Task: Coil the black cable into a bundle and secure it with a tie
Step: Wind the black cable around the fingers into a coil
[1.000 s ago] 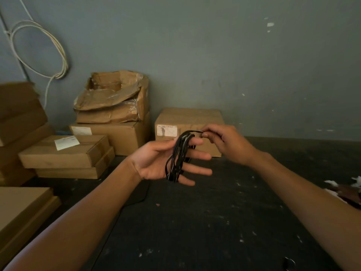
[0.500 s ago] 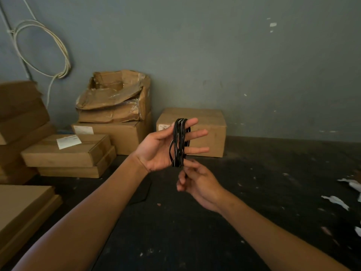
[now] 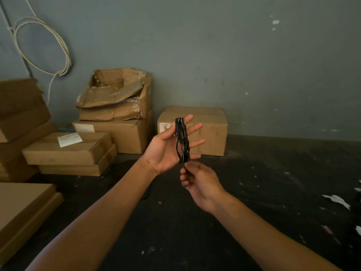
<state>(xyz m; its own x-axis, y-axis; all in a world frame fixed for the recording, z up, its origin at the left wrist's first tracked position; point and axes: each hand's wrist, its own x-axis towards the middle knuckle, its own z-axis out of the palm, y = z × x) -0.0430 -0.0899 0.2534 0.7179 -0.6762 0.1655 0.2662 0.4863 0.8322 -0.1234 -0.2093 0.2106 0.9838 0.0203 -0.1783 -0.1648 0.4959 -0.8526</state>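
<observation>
The left hand (image 3: 166,147) is holding its palm open and fingers spread, with the thin black cable with pale flecks (image 3: 182,140) looping around those fingers in a narrow upright bundle. Just beneath it the right hand (image 3: 201,184) is pinching the cable's loose end between thumb and fingertips — closed on it, directly under the coil. Both are hanging above the dark speckled floor (image 3: 254,182) (brown cardboard boxes (image 3: 213,132) behind).

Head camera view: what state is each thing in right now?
Black cable: looped around the spread fingers, no tie visible.
Left hand: open, palm up.
Right hand: pinching the cable's loose end below.
Crumpled brown cardboard box: torn open.
Plain brown cardboard box: closed.
</observation>
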